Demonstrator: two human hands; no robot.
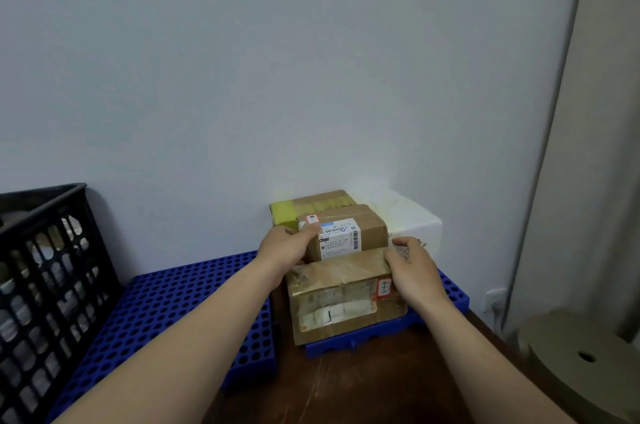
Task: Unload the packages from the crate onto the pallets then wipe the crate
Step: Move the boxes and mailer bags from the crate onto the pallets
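A small cardboard package with a white shipping label (346,233) sits on top of a larger tape-wrapped cardboard package (341,295) on the right blue pallet (453,292). My left hand (285,250) grips the small package's left end, thumb on its top. My right hand (414,271) holds the right end of the larger package, fingers by the small one's right side. Behind them lie a box with yellow tape (304,207) and a white foam box (412,219). The black lattice crate (45,285) stands at the far left, with packages showing through its holes.
A second blue perforated pallet (173,312) lies between the crate and the stack. Brown floor (363,385) shows below the pallets. A round tan disc with a centre hole (581,358) sits at lower right beside a curtain. A pale wall is close behind.
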